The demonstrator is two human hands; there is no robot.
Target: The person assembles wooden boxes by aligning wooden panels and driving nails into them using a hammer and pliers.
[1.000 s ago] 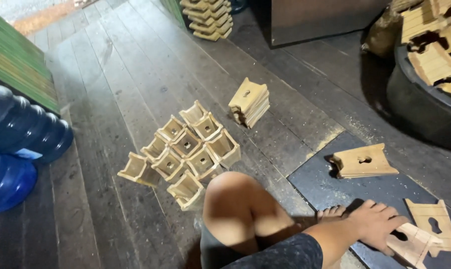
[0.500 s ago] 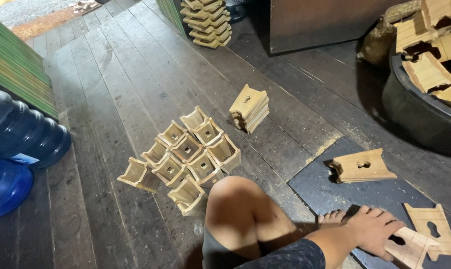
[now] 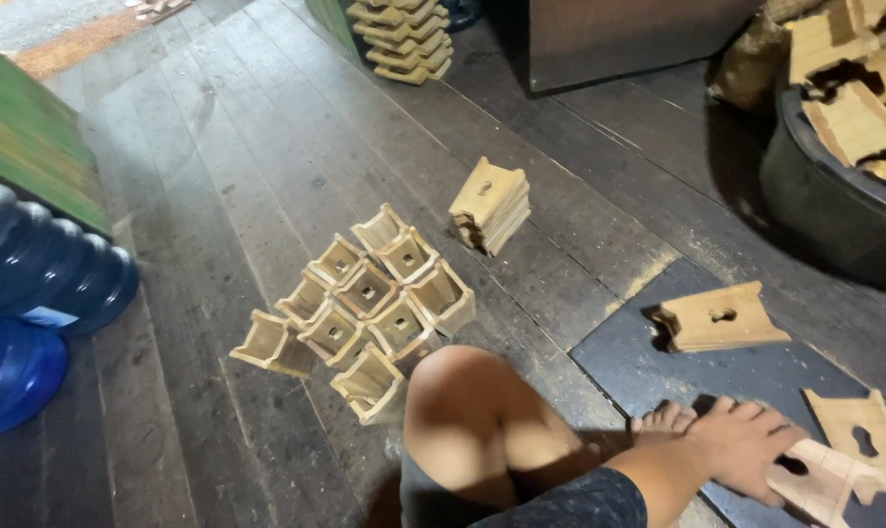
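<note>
Right hand [image 3: 746, 450] lies flat on a notched wooden plate [image 3: 822, 481], fingers [image 3: 771, 467] spread over it, not gripping. The plate sits on the dark mat [image 3: 609, 357], just beside the bare foot [image 3: 663, 422] and overlapping a second plate [image 3: 868, 440]. Risk: pulled carelessly, it could drag that neighbour along. Left hand is out of view.

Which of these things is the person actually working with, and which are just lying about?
In use: right hand resting on a flat wooden piece; more flat pieces beside it; cluster of small wooden boxes.

Lying about: blue water bottles; black tub of wooden pieces; far stack.
</note>
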